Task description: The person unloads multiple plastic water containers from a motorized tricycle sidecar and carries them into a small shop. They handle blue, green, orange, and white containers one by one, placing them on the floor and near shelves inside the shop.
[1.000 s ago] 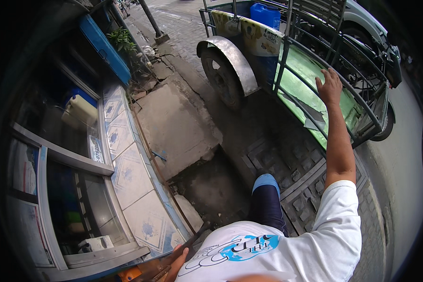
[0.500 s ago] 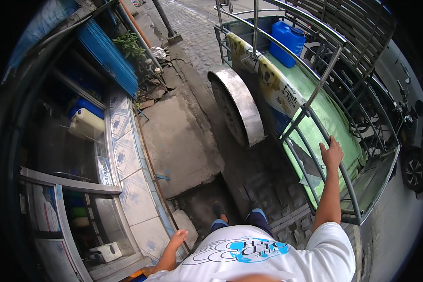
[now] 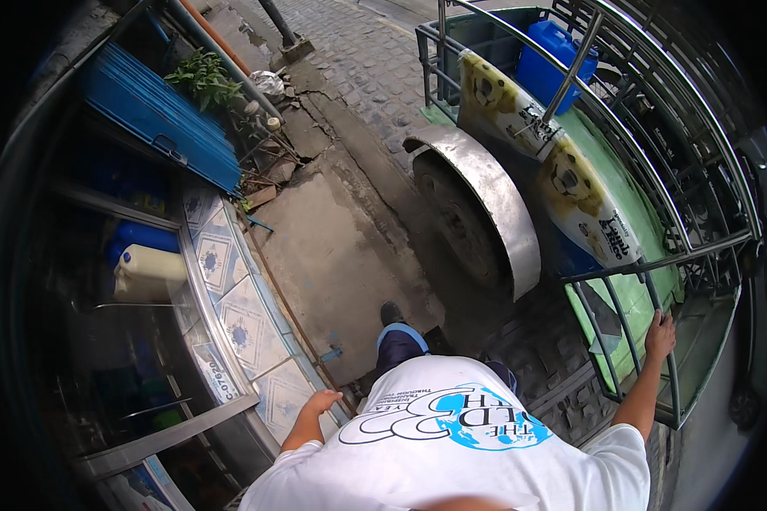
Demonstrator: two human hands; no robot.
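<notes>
My right hand (image 3: 659, 335) is wrapped round a dark metal bar (image 3: 672, 375) at the near end of a tricycle sidecar with a green floor (image 3: 605, 324). At my left side, my left hand (image 3: 315, 404) hangs with its fingers curled in, and nothing shows in it. It is nearest the tiled ledge (image 3: 291, 393) of a shopfront. The sidecar's wheel (image 3: 456, 221) sits under a bare metal fender (image 3: 507, 204). A printed sheet with dog pictures (image 3: 575, 192) covers the sidecar's side.
A blue jug (image 3: 554, 64) stands in the sidecar's far part. Behind the shop glass is a cream jug (image 3: 149, 272). A blue shutter (image 3: 162, 119), a plant (image 3: 203, 78) and a pole (image 3: 274, 21) line the left. Cracked concrete (image 3: 332, 238) runs ahead, beside cobblestones (image 3: 341, 51).
I have stepped forward, one foot now on the concrete slab. The wheel and sidecar sit further right in view. My right hand has shifted right and lower, still at the sidecar's bars.
</notes>
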